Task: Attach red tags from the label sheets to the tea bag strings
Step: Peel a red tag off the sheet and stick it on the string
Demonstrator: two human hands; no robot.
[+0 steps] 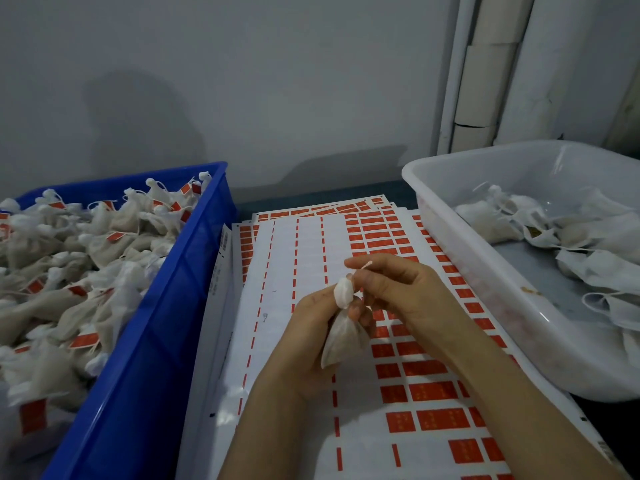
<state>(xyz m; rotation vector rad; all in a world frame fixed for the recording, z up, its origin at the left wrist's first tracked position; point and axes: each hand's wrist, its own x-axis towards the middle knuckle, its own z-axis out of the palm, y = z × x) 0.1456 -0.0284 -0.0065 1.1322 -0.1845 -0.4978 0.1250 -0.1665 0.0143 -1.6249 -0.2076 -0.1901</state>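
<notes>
Gripping a tea bag (343, 341) by its tied neck, the left hand (308, 327) holds it above the label sheets (304, 258). The right hand (405, 292) pinches its string (366, 265). A blue crate (194, 271) of tagged bags lies left of the sheets, a white tub (467, 258) of untagged bags right.

two bare hands, slim and long-fingered: the left hand (311, 318) and the right hand (407, 292). behind the fingers (381, 271) each wrist runs into a bare forearm, the left forearm (277, 414) and the right forearm (512, 393), uncovered all the way to the bottom edge of view. nails, where they show, are cut short. knuckle creases show faintly on the right hand's fingers.
</notes>
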